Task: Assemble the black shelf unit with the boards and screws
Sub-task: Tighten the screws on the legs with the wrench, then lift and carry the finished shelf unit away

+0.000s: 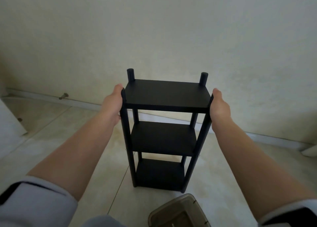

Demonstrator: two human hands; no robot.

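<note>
The black shelf unit (164, 132) stands upright on the tiled floor in the middle of the view, with three boards stacked between four round posts. Two post ends stick up above the top board (167, 94) at the back corners. My left hand (112, 104) wraps the front left post at the top board's edge. My right hand (219, 106) grips the front right post at the same height. Small silver screw heads show on the front posts at the middle board. No loose boards or screws are in sight.
A pale wall (171, 29) rises close behind the unit, meeting the floor at a baseboard. A brownish translucent plastic container (178, 213) lies on the floor at the bottom, just in front of the unit. A white object (10, 122) sits at the left edge.
</note>
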